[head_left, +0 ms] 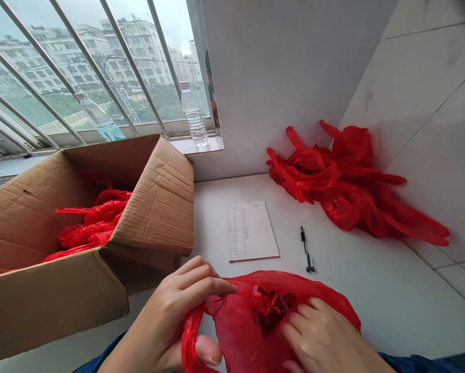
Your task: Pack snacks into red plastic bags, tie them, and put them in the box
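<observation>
A thin red plastic bag lies opened at the front of the table. My left hand grips its left side, with a handle loop of the bag around the thumb. My right hand reaches into the bag's mouth, its fingers curled down beside shiny dark red wrapped pieces. Those fingertips are hidden, so whatever they hold cannot be made out.
An open cardboard box on the left contains red bags. A written notebook and a pen lie ahead. More red bags are heaped by the wall. Bottles, including one clear bottle, stand at the barred window.
</observation>
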Action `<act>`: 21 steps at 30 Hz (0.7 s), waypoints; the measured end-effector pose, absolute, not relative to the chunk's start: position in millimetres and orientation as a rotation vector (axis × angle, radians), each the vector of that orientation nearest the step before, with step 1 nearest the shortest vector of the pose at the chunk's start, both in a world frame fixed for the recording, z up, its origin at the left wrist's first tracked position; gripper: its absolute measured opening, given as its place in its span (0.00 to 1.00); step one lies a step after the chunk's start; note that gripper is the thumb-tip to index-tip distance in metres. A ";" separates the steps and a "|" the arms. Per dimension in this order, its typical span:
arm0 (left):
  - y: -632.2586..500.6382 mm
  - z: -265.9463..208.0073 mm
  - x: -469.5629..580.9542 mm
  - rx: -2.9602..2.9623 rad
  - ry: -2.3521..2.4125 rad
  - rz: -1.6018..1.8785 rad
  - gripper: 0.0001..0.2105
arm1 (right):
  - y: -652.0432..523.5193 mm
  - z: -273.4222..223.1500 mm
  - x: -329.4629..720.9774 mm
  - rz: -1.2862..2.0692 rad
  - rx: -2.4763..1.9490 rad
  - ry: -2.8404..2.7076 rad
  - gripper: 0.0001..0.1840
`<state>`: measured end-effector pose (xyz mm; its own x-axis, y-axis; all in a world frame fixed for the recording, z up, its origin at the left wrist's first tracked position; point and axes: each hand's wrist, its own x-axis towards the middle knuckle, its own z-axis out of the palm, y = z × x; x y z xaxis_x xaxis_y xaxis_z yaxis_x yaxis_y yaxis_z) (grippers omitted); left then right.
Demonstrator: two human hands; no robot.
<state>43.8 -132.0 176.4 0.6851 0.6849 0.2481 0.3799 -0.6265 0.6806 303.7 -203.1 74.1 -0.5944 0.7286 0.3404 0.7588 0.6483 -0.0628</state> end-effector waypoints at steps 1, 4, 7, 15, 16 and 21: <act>-132.6 175.4 42.7 2.289 0.800 0.664 0.34 | -205.6 79.7 307.2 -0.164 -1.171 -2.497 0.20; -134.5 173.1 39.2 2.237 0.746 0.652 0.34 | -208.5 100.3 319.0 -0.180 -1.158 -2.441 0.16; -134.0 176.1 40.8 2.091 0.728 0.673 0.30 | -200.9 124.9 328.7 -0.025 -1.078 -2.487 0.19; -112.5 200.4 77.5 1.353 0.643 0.988 0.09 | -174.7 158.0 323.6 0.759 -1.111 -1.587 0.08; -109.6 200.8 80.6 1.301 0.594 0.998 0.08 | -172.8 154.7 323.8 0.803 -1.054 -1.456 0.07; -106.9 174.0 77.0 1.184 0.531 1.045 0.15 | -167.5 134.9 330.8 0.881 -0.852 -1.321 0.20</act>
<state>77.0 -106.9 174.0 0.4581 0.8723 0.1709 -0.3766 0.0163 0.9262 330.8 -167.5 134.9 0.0455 0.9016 0.4301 -0.0497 0.4320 -0.9005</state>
